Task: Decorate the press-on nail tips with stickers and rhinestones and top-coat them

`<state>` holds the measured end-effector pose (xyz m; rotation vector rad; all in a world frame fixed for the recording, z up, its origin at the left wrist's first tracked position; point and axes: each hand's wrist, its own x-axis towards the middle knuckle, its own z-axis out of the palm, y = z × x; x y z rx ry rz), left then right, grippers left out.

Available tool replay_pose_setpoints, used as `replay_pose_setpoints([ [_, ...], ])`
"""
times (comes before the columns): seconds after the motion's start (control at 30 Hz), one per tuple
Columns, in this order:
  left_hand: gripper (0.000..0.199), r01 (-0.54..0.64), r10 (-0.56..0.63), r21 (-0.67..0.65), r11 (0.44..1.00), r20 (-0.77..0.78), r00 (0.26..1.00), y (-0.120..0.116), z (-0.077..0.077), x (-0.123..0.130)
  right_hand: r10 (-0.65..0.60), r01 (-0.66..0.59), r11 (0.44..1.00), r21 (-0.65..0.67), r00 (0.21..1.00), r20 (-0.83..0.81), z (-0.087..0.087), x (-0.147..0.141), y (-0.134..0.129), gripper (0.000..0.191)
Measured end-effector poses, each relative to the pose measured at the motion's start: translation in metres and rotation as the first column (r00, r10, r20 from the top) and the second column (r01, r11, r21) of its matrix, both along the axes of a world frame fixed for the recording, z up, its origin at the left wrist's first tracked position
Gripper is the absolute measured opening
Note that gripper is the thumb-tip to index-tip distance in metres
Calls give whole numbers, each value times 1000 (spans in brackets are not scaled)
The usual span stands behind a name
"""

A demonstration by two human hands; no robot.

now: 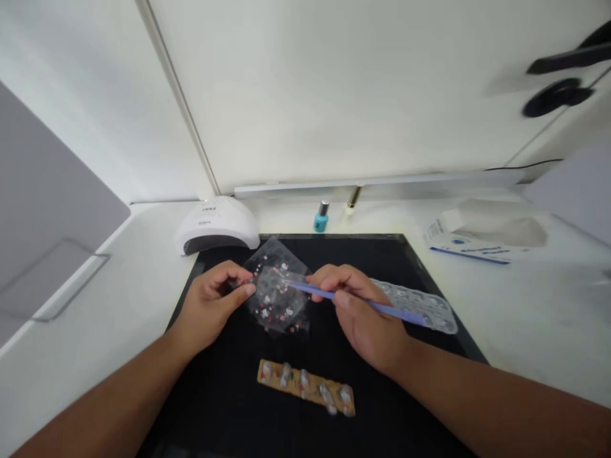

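Between thumb and fingers, my left hand (212,302) pinches the edge of a small clear plastic bag (274,296) speckled with white, red and pink bits. My right hand (360,312) holds a thin purple stick-like tool (353,300), perhaps a brush or picker, its tip over the bag. The tip is blurred, so I cannot tell whether it touches the bits. Nearer to me on the black mat lies a tan strip (310,387) with several press-on nails or similar shiny pieces on it. Partly behind my right hand rests a clear tray (422,304) with rounded compartments.
A white nail lamp (219,222) stands at the back left of the black mat (229,394). Behind the mat are a turquoise nail polish bottle (321,218) and a small gold-capped tube (353,200). An opened white box (477,232) sits at the right, below a black door handle (568,60).
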<state>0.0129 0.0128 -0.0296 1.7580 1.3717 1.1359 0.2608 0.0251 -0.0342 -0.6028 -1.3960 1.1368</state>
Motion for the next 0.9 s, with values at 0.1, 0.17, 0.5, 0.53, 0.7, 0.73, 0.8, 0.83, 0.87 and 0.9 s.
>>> replay_pose_setpoints([
  [0.1, 11, -27, 19, 131, 991, 56, 998, -13, 2, 8, 30, -29, 998, 50, 999, -32, 5, -3, -7, 17],
  [0.17, 6, -9, -4, 208, 978, 63, 998, -20, 4, 11, 34, -29, 997, 77, 997, -65, 7, -3, -10, 15],
  [0.5, 30, 263, -329, 238, 935, 304, 894, -24, 5, 8, 174, -161, 976, 149, 981, -81, 11, 2, -11, 15],
  [0.53, 36, 286, -357, 243, 927, 338, 871, -24, 6, 8, 194, -181, 971, 158, 978, -73, 11, 2, -11, 15],
  [0.7, 32, 325, -361, 170, 930, 269, 893, -22, 14, 6, 290, -282, 935, 216, 957, -3, 10, 2, -15, 17],
  [0.73, 26, 329, -361, 165, 930, 231, 904, -22, 16, 6, 308, -303, 927, 224, 951, 9, 10, 2, -15, 17],
  [0.8, 16, 320, -343, 141, 937, 195, 919, -22, 20, 6, 337, -337, 914, 225, 941, 37, 12, 2, -16, 18],
  [0.83, 11, 320, -337, 114, 941, 195, 921, -22, 22, 6, 349, -351, 911, 218, 936, 50, 12, 1, -17, 19],
  [0.87, 8, 311, -321, 80, 947, 207, 924, -21, 24, 6, 359, -363, 908, 210, 931, 61, 13, 1, -16, 19],
  [0.9, 7, 299, -301, 47, 953, 229, 926, -20, 25, 7, 368, -373, 905, 206, 928, 65, 14, 0, -16, 19],
])
